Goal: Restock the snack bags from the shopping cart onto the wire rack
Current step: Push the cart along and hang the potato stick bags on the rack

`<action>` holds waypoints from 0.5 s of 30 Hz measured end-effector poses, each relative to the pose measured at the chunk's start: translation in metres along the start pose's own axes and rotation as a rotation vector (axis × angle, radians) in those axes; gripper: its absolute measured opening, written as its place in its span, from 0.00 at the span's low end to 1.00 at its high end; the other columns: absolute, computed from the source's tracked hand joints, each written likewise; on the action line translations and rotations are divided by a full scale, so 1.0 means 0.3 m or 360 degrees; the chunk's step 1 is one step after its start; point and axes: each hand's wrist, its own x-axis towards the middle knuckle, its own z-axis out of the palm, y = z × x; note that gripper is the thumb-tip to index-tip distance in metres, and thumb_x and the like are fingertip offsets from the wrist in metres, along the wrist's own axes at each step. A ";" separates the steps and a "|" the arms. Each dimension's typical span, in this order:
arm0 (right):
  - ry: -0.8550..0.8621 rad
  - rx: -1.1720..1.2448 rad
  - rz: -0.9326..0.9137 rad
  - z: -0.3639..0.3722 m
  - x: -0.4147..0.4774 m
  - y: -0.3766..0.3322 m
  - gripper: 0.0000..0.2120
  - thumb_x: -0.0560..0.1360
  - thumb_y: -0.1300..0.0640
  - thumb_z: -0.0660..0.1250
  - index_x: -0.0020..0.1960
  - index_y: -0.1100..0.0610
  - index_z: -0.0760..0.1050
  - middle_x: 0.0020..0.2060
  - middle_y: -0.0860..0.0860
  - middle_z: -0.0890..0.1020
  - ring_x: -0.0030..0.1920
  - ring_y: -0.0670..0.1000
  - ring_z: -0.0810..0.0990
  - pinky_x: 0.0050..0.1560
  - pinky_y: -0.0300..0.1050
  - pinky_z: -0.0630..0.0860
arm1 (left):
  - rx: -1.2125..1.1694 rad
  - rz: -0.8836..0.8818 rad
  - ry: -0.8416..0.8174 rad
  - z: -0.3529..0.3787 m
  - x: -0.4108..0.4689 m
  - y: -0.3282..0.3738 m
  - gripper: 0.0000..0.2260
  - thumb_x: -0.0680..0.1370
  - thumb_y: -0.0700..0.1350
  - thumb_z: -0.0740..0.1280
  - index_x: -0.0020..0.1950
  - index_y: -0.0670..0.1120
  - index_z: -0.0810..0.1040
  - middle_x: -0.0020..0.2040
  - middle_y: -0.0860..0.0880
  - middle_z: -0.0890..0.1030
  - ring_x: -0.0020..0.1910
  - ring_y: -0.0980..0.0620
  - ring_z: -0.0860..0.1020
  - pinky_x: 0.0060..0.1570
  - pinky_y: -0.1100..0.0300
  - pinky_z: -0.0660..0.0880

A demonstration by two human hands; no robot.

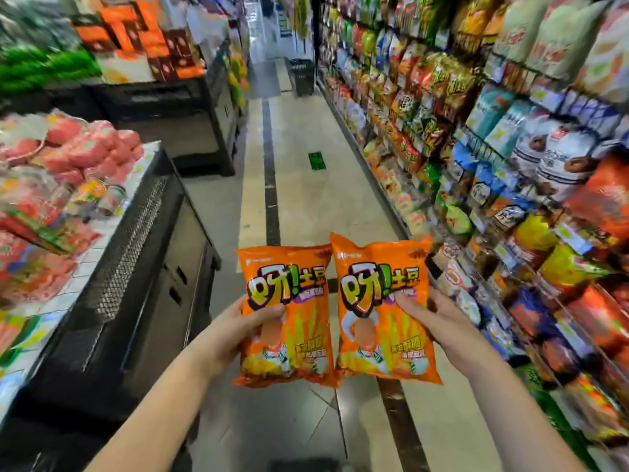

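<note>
I see both hands raised in front of me over the aisle floor (306, 185), each gripping an orange snack bag. My left hand (235, 330) pinches the left snack bag (289, 301) by its left edge, thumb on the front. My right hand (432, 318) clasps the right snack bag (384, 301) by its right edge the same way. The bags are upright, side by side, edges touching or overlapping. The stocked wire rack (474, 139) runs along my right, and a dark basket (303, 76) stands far down the aisle.
</note>
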 end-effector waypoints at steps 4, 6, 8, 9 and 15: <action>-0.0074 -0.0030 -0.0060 0.017 0.214 -0.092 0.34 0.61 0.35 0.82 0.62 0.48 0.80 0.53 0.52 0.88 0.53 0.56 0.87 0.60 0.57 0.80 | -0.0128 0.0084 0.0001 -0.048 0.112 0.086 0.27 0.77 0.47 0.74 0.75 0.48 0.72 0.68 0.40 0.80 0.66 0.35 0.80 0.69 0.35 0.72; -0.0105 -0.0049 -0.0059 0.040 0.311 -0.133 0.40 0.56 0.33 0.82 0.62 0.49 0.80 0.52 0.52 0.88 0.53 0.56 0.87 0.57 0.55 0.81 | -0.0174 0.0094 0.0040 -0.080 0.163 0.125 0.26 0.77 0.47 0.74 0.74 0.47 0.73 0.68 0.40 0.81 0.65 0.36 0.80 0.68 0.35 0.73; -0.0135 -0.0054 -0.0046 0.068 0.408 -0.171 0.35 0.61 0.35 0.81 0.63 0.49 0.79 0.52 0.52 0.88 0.53 0.55 0.87 0.58 0.55 0.81 | -0.0189 0.0109 0.0098 -0.124 0.226 0.164 0.26 0.77 0.47 0.74 0.74 0.47 0.73 0.67 0.41 0.81 0.65 0.36 0.81 0.68 0.34 0.73; -0.0144 -0.0061 -0.0041 0.083 0.459 -0.189 0.34 0.63 0.36 0.81 0.63 0.49 0.79 0.52 0.52 0.88 0.53 0.55 0.87 0.59 0.56 0.81 | -0.0189 0.0119 0.0115 -0.150 0.263 0.184 0.25 0.77 0.47 0.74 0.74 0.47 0.74 0.67 0.41 0.81 0.64 0.36 0.81 0.68 0.33 0.73; -0.0138 -0.0099 -0.0054 0.199 0.798 -0.280 0.25 0.67 0.43 0.76 0.63 0.49 0.79 0.53 0.51 0.88 0.53 0.53 0.87 0.57 0.53 0.81 | -0.0188 0.0156 0.0061 -0.369 0.548 0.316 0.27 0.77 0.48 0.75 0.75 0.48 0.72 0.69 0.40 0.80 0.66 0.34 0.79 0.69 0.32 0.71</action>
